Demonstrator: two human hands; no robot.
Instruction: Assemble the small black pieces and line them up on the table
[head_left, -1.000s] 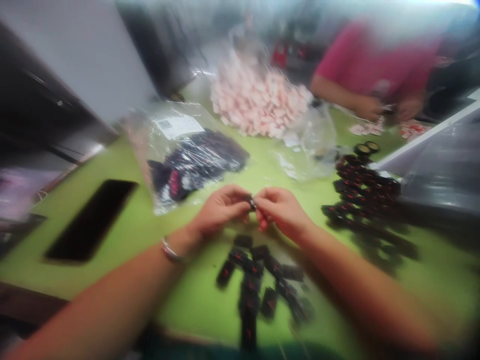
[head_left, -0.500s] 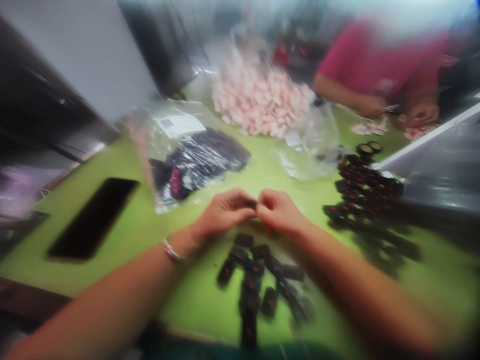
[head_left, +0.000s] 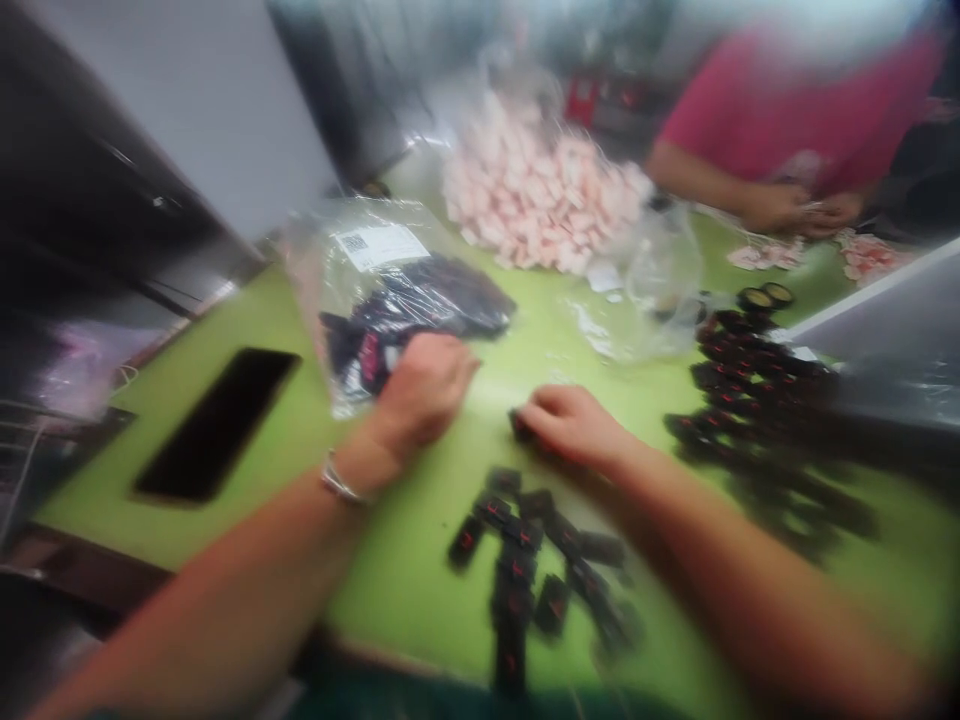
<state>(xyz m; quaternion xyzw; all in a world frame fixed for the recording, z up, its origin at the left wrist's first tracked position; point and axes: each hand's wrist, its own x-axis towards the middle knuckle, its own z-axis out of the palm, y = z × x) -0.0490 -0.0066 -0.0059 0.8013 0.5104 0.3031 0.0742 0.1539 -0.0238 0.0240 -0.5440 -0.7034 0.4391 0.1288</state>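
Observation:
My right hand [head_left: 571, 422] is closed in a pinch on a small black block [head_left: 518, 424], low over the green table. The block looks like the dark pieces with red marks [head_left: 516, 570] that lie in a loose pile nearer to me. To the left, my left hand [head_left: 429, 385] has its fingers curled together, at the near edge of a clear plastic bag [head_left: 439, 285] full of dark parts. Whatever those fingers hold, if anything, is hidden. A bracelet [head_left: 341, 478] circles my left wrist.
A black phone-like slab [head_left: 217, 425] lies on the green table [head_left: 397, 560] at left. Behind stands a bag of pale pink pieces [head_left: 547, 205], beside a crumpled clear bag [head_left: 645, 290]. More black pieces [head_left: 750, 390] are heaped at right. Across the table a person in pink [head_left: 802, 110] handles small parts.
My hands, earlier together at the small black block, are now apart. My left hand has moved up and left to the bag's edge. The block stays in my right hand. The view has shifted slightly.

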